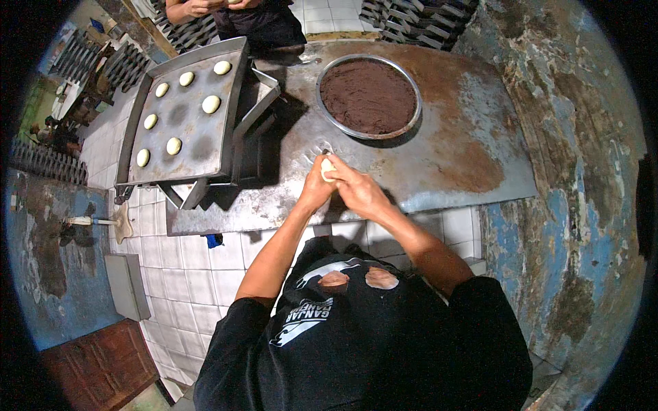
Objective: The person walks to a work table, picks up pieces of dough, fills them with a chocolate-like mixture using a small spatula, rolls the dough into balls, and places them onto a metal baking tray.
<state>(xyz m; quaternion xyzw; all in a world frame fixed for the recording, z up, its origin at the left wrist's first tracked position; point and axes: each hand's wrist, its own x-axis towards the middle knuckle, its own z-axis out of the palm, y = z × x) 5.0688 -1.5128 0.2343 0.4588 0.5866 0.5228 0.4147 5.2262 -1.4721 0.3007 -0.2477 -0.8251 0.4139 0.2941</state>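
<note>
Both my hands meet above the front part of the metal table (445,168). Between them sits a small pale dough ball (327,170). My left hand (316,186) is cupped around it, fingers curled. From the other side my right hand (362,192) presses on the dough with its fingers bent over it. Just beyond my hands, slightly right, stands a round metal bowl (420,113) of dark brown crumbly filling (370,96). On the left, a square metal tray (195,130) carries several round dough pieces (174,146) spaced apart.
The tray rests raised on more stacked metal trays (257,103) at the table's left end. Across the table stands another person (257,24), whose hands (205,7) hold something pale. A worn, peeling wall (562,205) runs along the right. White floor tiles (181,281) lie below left.
</note>
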